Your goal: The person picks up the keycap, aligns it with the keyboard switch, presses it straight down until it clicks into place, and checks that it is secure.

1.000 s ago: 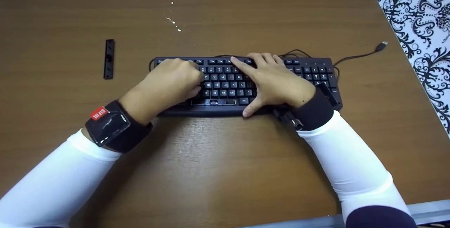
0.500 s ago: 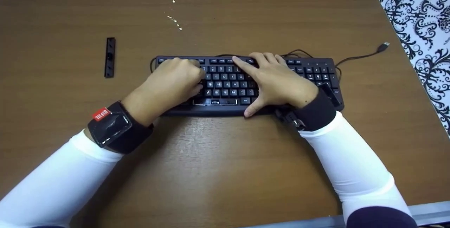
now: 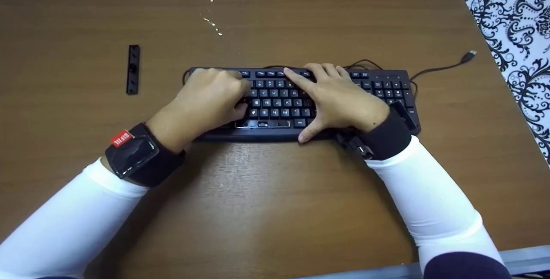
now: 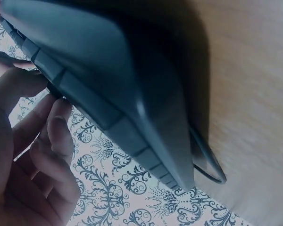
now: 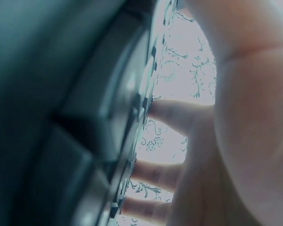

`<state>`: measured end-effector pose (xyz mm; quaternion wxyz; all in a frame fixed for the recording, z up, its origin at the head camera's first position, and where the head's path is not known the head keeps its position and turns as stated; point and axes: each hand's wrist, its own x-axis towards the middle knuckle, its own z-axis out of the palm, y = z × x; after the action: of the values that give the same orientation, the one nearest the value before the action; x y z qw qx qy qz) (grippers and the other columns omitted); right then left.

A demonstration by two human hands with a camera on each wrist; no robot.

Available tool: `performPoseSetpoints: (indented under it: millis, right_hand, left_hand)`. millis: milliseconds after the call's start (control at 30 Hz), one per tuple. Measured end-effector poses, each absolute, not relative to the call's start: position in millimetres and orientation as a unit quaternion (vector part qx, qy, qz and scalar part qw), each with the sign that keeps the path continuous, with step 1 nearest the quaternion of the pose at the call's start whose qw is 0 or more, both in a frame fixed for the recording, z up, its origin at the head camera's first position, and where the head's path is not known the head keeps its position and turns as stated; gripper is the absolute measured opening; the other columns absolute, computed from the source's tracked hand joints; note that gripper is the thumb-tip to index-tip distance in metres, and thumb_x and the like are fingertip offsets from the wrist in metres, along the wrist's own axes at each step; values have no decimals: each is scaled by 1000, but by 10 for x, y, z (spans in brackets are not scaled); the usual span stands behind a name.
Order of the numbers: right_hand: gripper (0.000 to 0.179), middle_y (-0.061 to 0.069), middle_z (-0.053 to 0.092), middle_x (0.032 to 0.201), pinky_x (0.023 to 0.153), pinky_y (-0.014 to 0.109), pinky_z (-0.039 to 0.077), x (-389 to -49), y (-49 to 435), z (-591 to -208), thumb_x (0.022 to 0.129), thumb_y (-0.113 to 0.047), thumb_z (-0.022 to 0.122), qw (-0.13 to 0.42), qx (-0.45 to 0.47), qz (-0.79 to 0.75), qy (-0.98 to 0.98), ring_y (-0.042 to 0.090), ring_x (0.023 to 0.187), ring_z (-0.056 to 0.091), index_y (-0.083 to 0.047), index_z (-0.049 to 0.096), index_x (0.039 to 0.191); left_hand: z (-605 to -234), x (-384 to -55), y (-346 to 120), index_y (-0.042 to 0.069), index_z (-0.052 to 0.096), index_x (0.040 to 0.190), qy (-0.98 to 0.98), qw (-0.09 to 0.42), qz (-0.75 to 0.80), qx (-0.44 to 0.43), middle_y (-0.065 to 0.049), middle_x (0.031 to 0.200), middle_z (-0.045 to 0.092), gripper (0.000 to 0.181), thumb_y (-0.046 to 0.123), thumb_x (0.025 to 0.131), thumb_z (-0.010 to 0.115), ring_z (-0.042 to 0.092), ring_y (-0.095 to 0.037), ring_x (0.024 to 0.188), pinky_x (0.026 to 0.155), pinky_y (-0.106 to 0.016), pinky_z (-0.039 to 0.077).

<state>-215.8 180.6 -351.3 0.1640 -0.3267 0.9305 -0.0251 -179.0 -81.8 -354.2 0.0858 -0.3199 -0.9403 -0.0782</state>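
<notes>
A black keyboard [image 3: 275,135] lies on the brown table, with a bare slot [image 3: 263,124] where the space bar belongs. Over its left part, my left hand [image 3: 210,94] has curled fingers. The left wrist view shows its thumb and fingertips pinching a dark key [image 4: 55,90] at the keyboard's key side; the head view hides that spot. My right hand [image 3: 337,98] spreads its fingers over the right-middle keys, with the thumb against the front edge. The detached space bar [image 3: 133,70], long and black, lies underside up to the left of the keyboard.
A black cable runs behind the keyboard, ending in a USB plug [image 3: 468,56] at the right. Pale flecks [image 3: 212,24] mark the table beyond the keyboard. White fabric with a black scroll pattern [image 3: 511,25] lies past the table's right edge.
My left hand has tilted and shifted very slightly up and left over the same keys. My right hand keeps its place on the keyboard.
</notes>
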Motion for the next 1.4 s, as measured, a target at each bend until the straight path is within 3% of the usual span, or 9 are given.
performPoseSetpoints:
  millis: [500, 800, 1167, 1400]
  right_hand:
    - [139, 20, 24, 159, 118, 68, 16, -2170, 1817, -3525, 52, -75, 83, 164, -327, -21, 930, 43, 145, 25, -32, 9, 161]
    - [139, 20, 23, 160, 118, 69, 15, -2174, 1820, -3531, 52, -76, 82, 169, -324, -18, 931, 43, 146, 23, -33, 7, 161]
    - [139, 19, 24, 159, 120, 67, 14, -2164, 1811, -3529, 52, -76, 83, 170, -323, -21, 931, 43, 146, 22, -32, 8, 161]
    - [139, 19, 23, 160, 119, 67, 14, -2165, 1799, -3509, 52, -76, 82, 171, -322, -18, 931, 43, 146, 23, -33, 7, 161]
  left_hand:
    - [-3441, -1768, -720, 3, 72, 80, -952, 40, -50, -301, -14, 82, 73, 17, 19, 86, 76, 70, -37, 73, 64, -55, 57]
    - [-3480, -1772, -707, 1, 72, 84, -952, 42, -62, -296, -15, 83, 73, 16, 16, 87, 75, 70, -37, 75, 66, -55, 58]
    - [-3462, -1782, -721, 2, 70, 81, -953, 14, -92, -289, -17, 83, 72, 15, 15, 87, 74, 70, -38, 78, 68, -52, 58]
    - [-3459, -1780, -734, 5, 65, 71, -952, 18, -107, -286, -14, 76, 69, 14, 11, 82, 70, 67, -35, 70, 63, -52, 56]
